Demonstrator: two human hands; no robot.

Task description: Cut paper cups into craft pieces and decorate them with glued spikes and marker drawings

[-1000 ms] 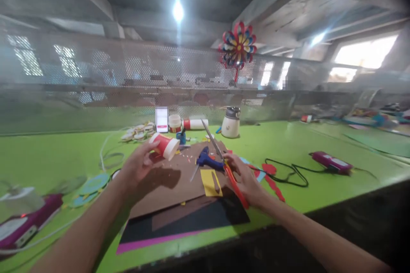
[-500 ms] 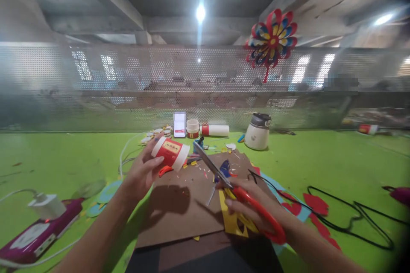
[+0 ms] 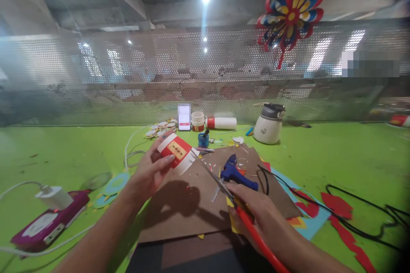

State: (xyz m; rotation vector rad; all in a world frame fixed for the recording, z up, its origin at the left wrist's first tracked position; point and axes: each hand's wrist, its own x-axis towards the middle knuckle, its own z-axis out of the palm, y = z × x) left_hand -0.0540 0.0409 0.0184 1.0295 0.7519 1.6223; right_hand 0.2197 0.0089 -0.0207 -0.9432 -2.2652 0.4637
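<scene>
My left hand (image 3: 153,170) is closed around a red and white paper cup (image 3: 177,152), tilted with its open rim toward the right. In my right hand (image 3: 256,204) are red-handled scissors (image 3: 221,183), their blades pointing up and left. The scissor tips meet the cup's rim edge; whether they have cut into it I cannot tell. Beneath both hands lies a brown cardboard sheet (image 3: 166,217) strewn with paper scraps. A blue glue gun (image 3: 238,174) rests on it just beyond my right hand.
A phone (image 3: 184,117), stacked cups (image 3: 197,121), a lying white roll (image 3: 224,123) and a white kettle (image 3: 268,126) stand at the back. A purple power strip (image 3: 51,222) is at left. Black cable (image 3: 352,217) and red paper pieces (image 3: 336,205) lie at right.
The scissors have come to the cup's rim, from apart beside it. The cup has tilted further, and the glue gun shows more fully. The whole view has shifted a little.
</scene>
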